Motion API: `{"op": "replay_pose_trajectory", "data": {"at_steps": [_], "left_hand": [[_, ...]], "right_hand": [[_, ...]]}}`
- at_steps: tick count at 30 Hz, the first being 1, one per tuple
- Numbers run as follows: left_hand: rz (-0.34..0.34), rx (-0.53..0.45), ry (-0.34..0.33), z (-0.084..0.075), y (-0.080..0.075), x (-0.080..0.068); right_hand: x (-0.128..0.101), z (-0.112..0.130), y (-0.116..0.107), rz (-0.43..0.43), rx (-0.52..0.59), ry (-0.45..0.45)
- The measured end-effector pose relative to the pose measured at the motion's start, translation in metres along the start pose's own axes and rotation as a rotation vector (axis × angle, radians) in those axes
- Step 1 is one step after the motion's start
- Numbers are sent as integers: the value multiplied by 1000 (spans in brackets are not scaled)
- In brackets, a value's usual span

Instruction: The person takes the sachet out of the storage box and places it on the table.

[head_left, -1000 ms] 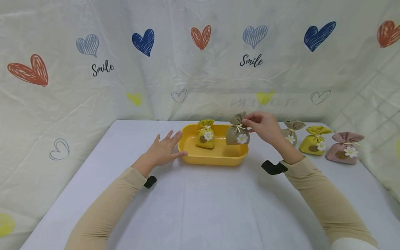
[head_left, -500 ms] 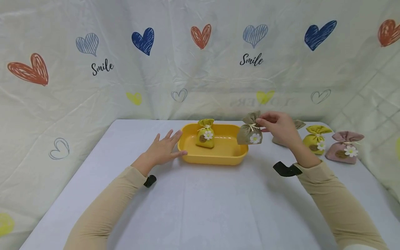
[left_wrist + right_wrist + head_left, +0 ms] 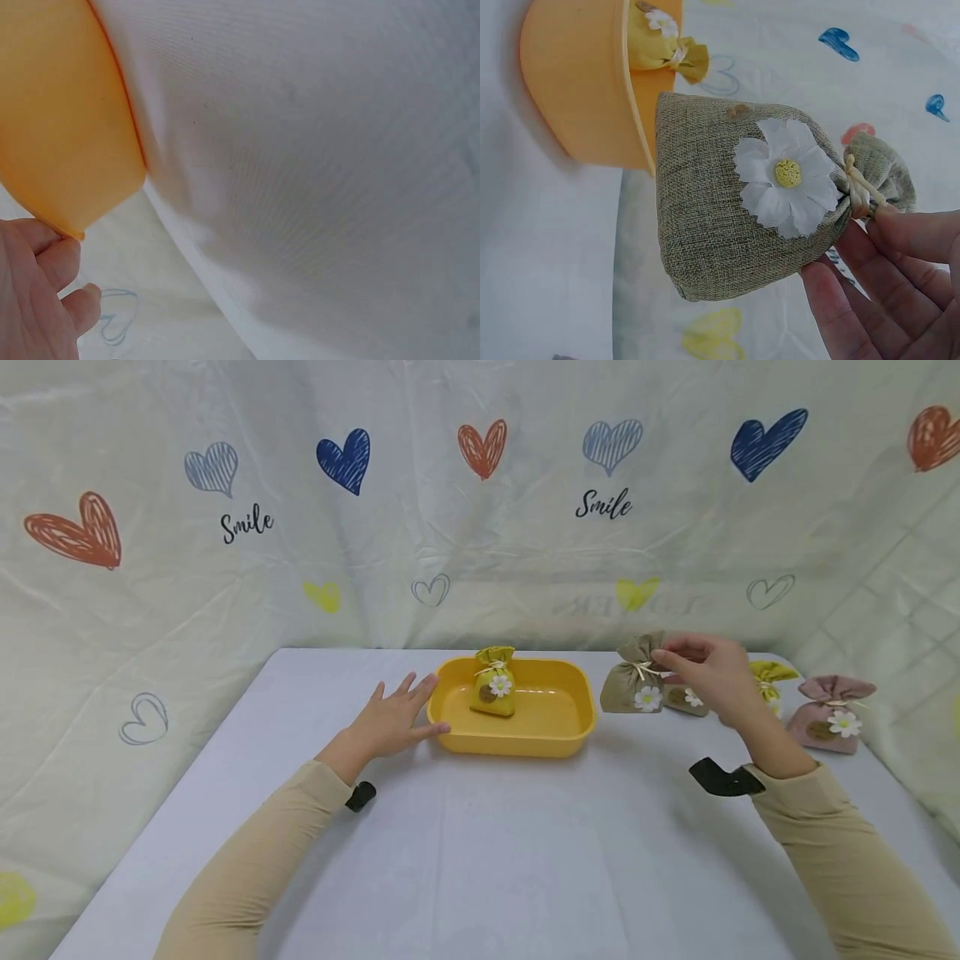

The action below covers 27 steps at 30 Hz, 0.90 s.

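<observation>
My right hand pinches the tied neck of a khaki cloth sachet with a white daisy, just right of the yellow tray. Close up in the right wrist view, that khaki sachet hangs from my fingertips beside the tray's wall. A yellow-green sachet stands inside the tray. My left hand lies flat with straight fingers against the tray's left end; in the left wrist view its fingers touch the tray's rim.
Behind my right hand stand another khaki sachet, a yellow-green one and a pink one. A heart-printed cloth backdrop walls the white table on three sides.
My right hand has carried the khaki sachet rightward out of the tray and lowered it beside the tray's right end. The left hand has stayed put.
</observation>
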<state>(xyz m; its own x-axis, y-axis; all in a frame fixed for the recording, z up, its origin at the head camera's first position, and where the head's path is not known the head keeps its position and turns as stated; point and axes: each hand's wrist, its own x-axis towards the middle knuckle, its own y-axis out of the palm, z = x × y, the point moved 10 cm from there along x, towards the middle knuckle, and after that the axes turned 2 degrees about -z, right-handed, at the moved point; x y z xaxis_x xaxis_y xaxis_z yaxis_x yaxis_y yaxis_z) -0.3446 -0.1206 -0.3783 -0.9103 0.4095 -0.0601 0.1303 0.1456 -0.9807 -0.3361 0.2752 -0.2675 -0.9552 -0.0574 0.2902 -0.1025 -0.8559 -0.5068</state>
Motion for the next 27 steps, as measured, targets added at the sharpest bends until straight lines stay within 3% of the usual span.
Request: {"op": "replay_pose_trajectory", "data": {"at_steps": [7, 13, 27], "left_hand": [[9, -13, -9, 1, 2, -1], [-1, -9, 0, 0, 0, 0], [0, -21, -1, 2, 1, 1]], "right_hand": [[-6, -13, -14, -6, -26, 4], [-13, -30, -19, 17, -39, 65], [-19, -64, -31, 65, 29, 137]]}}
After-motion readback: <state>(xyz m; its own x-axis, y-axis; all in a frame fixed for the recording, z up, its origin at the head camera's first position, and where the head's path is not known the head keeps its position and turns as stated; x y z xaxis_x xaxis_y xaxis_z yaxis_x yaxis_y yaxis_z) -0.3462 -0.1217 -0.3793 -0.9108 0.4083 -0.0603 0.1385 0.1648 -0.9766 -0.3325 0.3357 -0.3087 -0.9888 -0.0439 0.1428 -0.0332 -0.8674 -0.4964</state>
